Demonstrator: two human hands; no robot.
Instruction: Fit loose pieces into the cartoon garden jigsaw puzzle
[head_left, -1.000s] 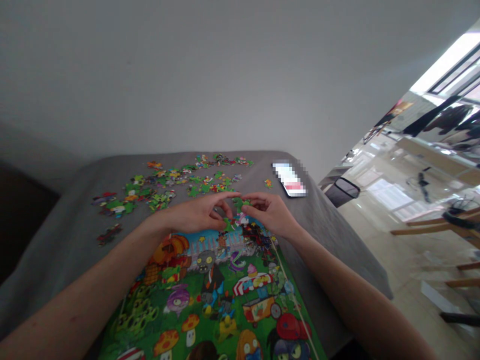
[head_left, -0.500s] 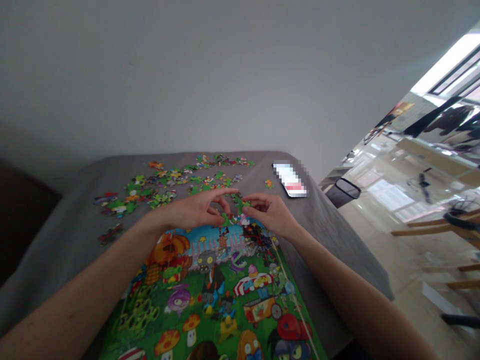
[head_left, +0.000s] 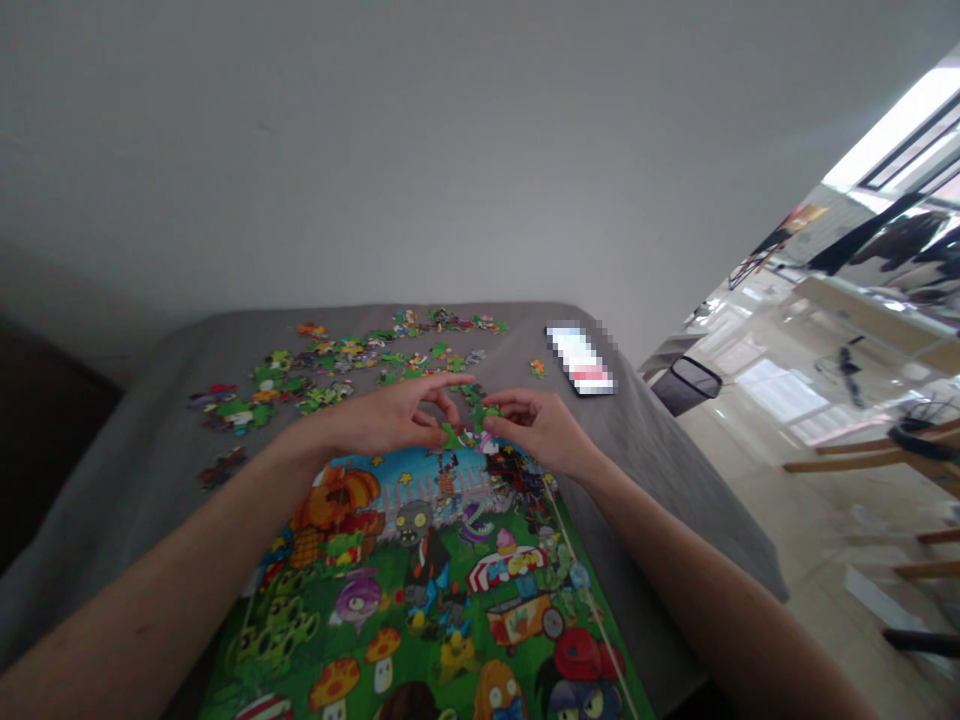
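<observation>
- Gray cloth (head_left: 660, 500): under the cartoon sheet (head_left: 382, 570).
- Loose puzzle pieces (head_left: 274, 377): scattered beyond the sheet.
- Left hand (head_left: 390, 415): by the sheet's far edge, pinching a green piece (head_left: 451, 438).
- Right hand (head_left: 538, 425): same edge, farther right, pinching green pieces (head_left: 481, 418).
- Phone (head_left: 577, 358): beyond the sheet's far right corner.

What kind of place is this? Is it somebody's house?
Maybe a room in a home, but I can't be sure. Jigsaw pieces lie on a gray cloth beside a plain wall, and there's a bright window over on the right.
</observation>
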